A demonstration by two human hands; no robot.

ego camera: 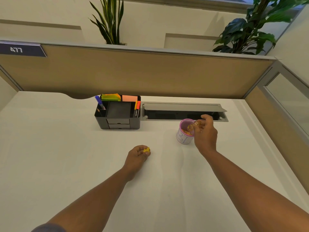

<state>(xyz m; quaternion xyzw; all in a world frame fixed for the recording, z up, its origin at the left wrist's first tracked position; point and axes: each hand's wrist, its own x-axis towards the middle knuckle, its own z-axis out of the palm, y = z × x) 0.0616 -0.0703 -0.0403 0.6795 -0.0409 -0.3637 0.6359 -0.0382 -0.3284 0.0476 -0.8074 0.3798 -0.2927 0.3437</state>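
Observation:
A small pink-rimmed mesh cup (183, 138) wrapped in white paper stands on the white desk (66, 148), with yellow-orange bits inside. My right hand (206, 133) hovers at the cup's right rim and pinches a small, blurred golden piece (194, 125) over the opening. My left hand (136, 158) rests on the desk left of the cup. Its fingertips pinch a small yellow clip-like piece (147, 150).
A black desk organiser (118, 114) with markers, a pencil and sticky notes stands at the back centre. Right of it lies an open grey cable tray (184, 112). A tan partition (133, 72) walls the desk's back and right side, with plants behind it.

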